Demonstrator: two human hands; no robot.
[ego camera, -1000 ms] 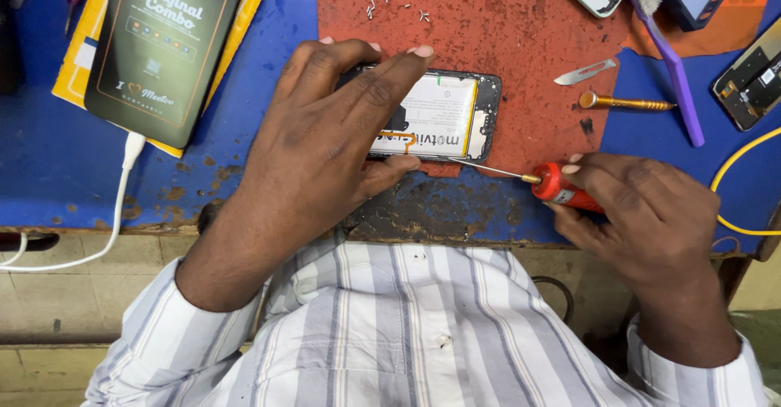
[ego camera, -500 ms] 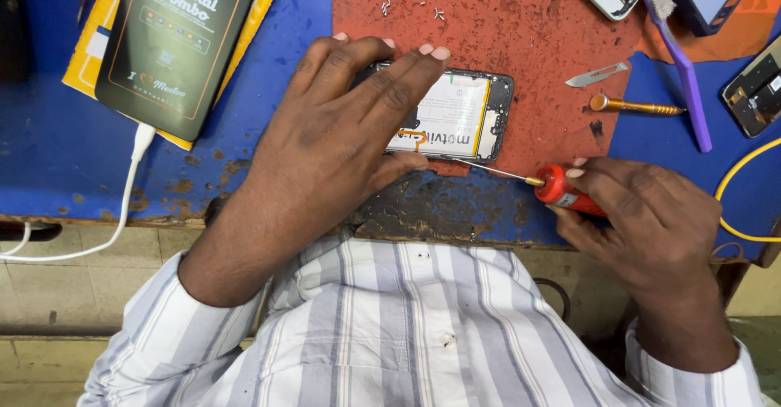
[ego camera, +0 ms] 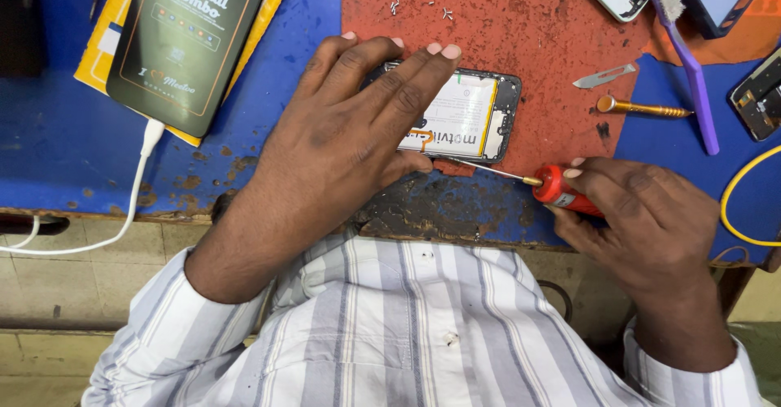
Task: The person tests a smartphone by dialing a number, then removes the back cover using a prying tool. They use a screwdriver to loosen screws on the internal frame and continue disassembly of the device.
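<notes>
— Pressing flat on the opened phone (ego camera: 468,118), the left hand (ego camera: 350,130) has its fingers spread over the upper half, so only the battery and the right-hand frame edge show. It grips nothing; it just pins the phone to the red mat (ego camera: 529,41) on the counter (ego camera: 57,139).

— And the right hand (ego camera: 643,212)?

— It is clenched around the red handle of a small screwdriver (ego camera: 553,189), and the thin shaft runs up-left to the phone's lower edge. Whether the tip sits in a screw head cannot be told; the spot is too small.

— What would make the turn go well?

— Probably keeping the shaft in line with the screw rather than slanted, since a fine tip slips out easily. The left palm should bear straight down so the phone does not pivot on the mat.

— Anything nearby to mind?

— Loose screws (ego camera: 399,4) lie on the mat above the left fingertips, and a sideways sweep could scatter them. A gold-handled screwdriver (ego camera: 643,108), a metal pry tool (ego camera: 604,75) and a purple toothbrush (ego camera: 691,65) lie to the right, well apart from the phone. A dark green box (ego camera: 183,41) with a white cable (ego camera: 122,204) beside it sits at the left.
</notes>
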